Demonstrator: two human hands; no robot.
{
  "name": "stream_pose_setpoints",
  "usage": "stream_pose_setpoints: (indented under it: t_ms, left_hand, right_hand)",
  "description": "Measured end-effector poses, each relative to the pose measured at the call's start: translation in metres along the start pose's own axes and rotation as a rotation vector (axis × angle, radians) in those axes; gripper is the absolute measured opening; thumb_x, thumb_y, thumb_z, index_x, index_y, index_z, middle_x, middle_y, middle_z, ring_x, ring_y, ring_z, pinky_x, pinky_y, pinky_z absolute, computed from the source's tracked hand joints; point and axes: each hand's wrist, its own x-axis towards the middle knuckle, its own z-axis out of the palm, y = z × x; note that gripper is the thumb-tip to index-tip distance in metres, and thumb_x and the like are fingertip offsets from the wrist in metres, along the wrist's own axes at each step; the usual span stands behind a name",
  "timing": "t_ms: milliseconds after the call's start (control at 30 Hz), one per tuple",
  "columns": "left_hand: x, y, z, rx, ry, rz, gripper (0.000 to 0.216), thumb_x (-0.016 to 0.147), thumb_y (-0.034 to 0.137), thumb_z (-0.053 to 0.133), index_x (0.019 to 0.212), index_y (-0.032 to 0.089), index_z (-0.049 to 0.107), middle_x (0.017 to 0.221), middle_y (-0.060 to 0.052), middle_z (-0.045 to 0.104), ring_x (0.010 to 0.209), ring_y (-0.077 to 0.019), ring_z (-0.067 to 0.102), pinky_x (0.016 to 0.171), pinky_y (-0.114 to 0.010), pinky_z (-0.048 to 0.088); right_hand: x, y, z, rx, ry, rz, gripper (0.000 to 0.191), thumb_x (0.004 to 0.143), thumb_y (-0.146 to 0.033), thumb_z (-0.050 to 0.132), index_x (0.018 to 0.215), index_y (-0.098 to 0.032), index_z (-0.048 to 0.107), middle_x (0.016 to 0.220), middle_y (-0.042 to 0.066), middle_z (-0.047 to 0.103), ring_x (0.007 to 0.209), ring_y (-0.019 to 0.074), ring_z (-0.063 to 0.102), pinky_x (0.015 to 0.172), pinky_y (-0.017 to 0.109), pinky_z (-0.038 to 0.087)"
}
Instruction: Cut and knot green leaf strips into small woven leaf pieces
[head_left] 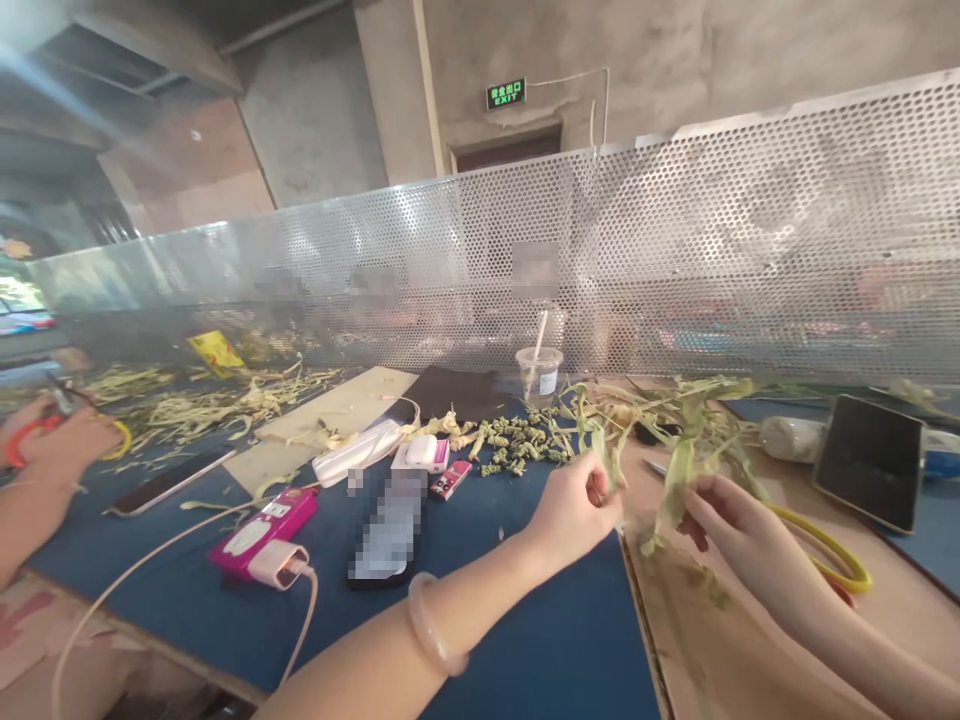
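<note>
Over the surface, right hand pinches near-upright leaf strip leftward of its grip; left hand pinches second strip.

On the surface, husk strips spread far left, and the power strip lies left of the phone. Knotted pieces lie before the cup; scissors lie right.

The leaf strips look dry, papery and matt, and the desk has a smooth, dull blue covering. The screen is shiny perforated metal; the wall, rough matt concrete. Smooth plastic makes up the magenta power strip, clear glossy plastic the cup, while the bangle looks polished.
</note>
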Motion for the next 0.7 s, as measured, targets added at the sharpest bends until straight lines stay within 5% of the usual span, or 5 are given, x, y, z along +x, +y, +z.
stream_pose_setpoints:
  t_ms: [267, 467, 600, 700]
  left_hand:
    - [0.001, -0.007, 0.003, -0.074, 0.049, -0.061, 0.014, 0.067, 0.016, 0.057, 0.077, 0.021, 0.049, 0.058, 0.007, 0.042, 0.052, -0.0084, 0.043, 0.052, -0.019, 0.034]
    - [0.002, -0.015, 0.009, -0.228, 0.094, -0.100, 0.021, 0.068, 0.022, 0.062, 0.087, 0.020, 0.053, 0.092, -0.002, 0.057, 0.059, -0.0083, 0.054, 0.054, -0.020, 0.042]
    - [0.002, -0.016, 0.011, -0.302, 0.027, -0.190, 0.030, 0.067, 0.023, 0.065, 0.095, 0.018, 0.054, 0.080, -0.003, 0.063, 0.063, -0.0127, 0.060, 0.055, -0.021, 0.045]
    - [0.002, -0.012, 0.011, -0.365, -0.036, -0.166, 0.032, 0.068, 0.020, 0.064, 0.100, 0.018, 0.056, 0.098, -0.007, 0.064, 0.076, -0.0160, 0.063, 0.065, -0.024, 0.048]
  right_hand:
    - [-0.010, -0.004, 0.011, -0.019, 0.005, -0.030, 0.020, 0.076, -0.042, 0.046, 0.069, -0.024, 0.041, 0.057, -0.003, 0.048, 0.052, 0.0145, 0.049, 0.050, 0.026, 0.041]
    - [-0.009, 0.003, 0.014, 0.074, 0.017, -0.033, 0.021, 0.079, -0.042, 0.048, 0.073, -0.022, 0.040, 0.061, -0.003, 0.051, 0.055, 0.0136, 0.051, 0.052, 0.026, 0.042]
    - [-0.009, -0.005, 0.016, 0.162, 0.015, -0.048, 0.025, 0.077, -0.044, 0.051, 0.074, -0.022, 0.040, 0.064, -0.001, 0.053, 0.055, 0.0138, 0.052, 0.051, 0.026, 0.041]
    - [-0.009, -0.009, 0.016, 0.186, 0.027, -0.045, 0.025, 0.078, -0.044, 0.051, 0.076, -0.021, 0.042, 0.069, 0.001, 0.056, 0.060, 0.0148, 0.054, 0.052, 0.025, 0.042]
